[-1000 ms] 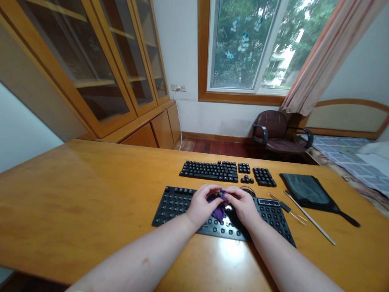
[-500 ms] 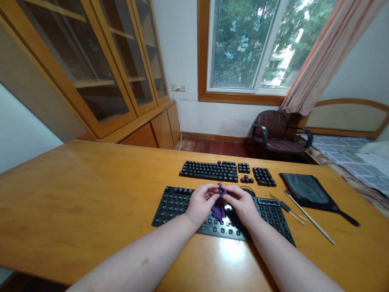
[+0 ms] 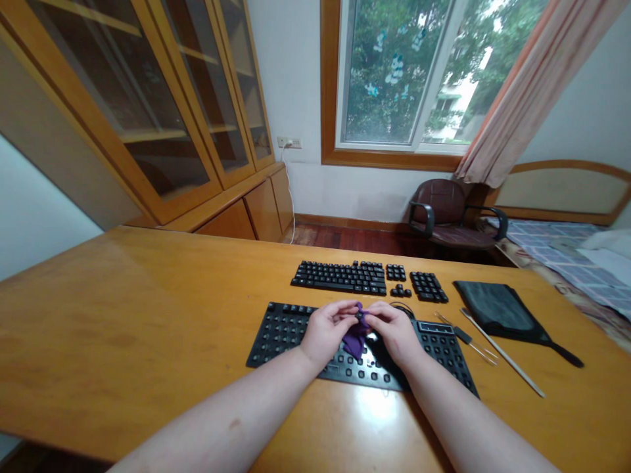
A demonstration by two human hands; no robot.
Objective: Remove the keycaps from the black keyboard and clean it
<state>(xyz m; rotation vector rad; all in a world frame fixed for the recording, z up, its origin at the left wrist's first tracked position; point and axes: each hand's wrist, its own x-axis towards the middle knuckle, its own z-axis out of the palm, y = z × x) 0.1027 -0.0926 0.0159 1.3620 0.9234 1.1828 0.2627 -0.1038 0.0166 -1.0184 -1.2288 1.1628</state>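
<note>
Between my two hands is a small purple cloth (image 3: 353,344), with a little black keycap (image 3: 359,316) pinched in its top. The fingers of my left hand (image 3: 328,330) are closed on the keycap and cloth from the left. From the right, my right hand (image 3: 393,332) grips the cloth and keycap with thumb and fingers. Beneath both hands lies a black keyboard base (image 3: 283,333), most of its keys stripped off and the switches bare. Part of its middle is hidden by my hands. Behind it, loose black keycaps (image 3: 340,276) are laid out in keyboard order.
A keycap puller (image 3: 462,335) with wire prongs and a long pale stick (image 3: 503,353) lie right of the keyboard base. Beyond them is a black pouch (image 3: 500,307) with a strap. The wooden table (image 3: 138,322) extends left toward a glass-door cabinet (image 3: 187,118). An armchair (image 3: 451,213) stands behind.
The keycap and the top of the cloth have dropped slightly and turned between my fingertips. My hands otherwise stay in nearly the same place above the keyboard base.
</note>
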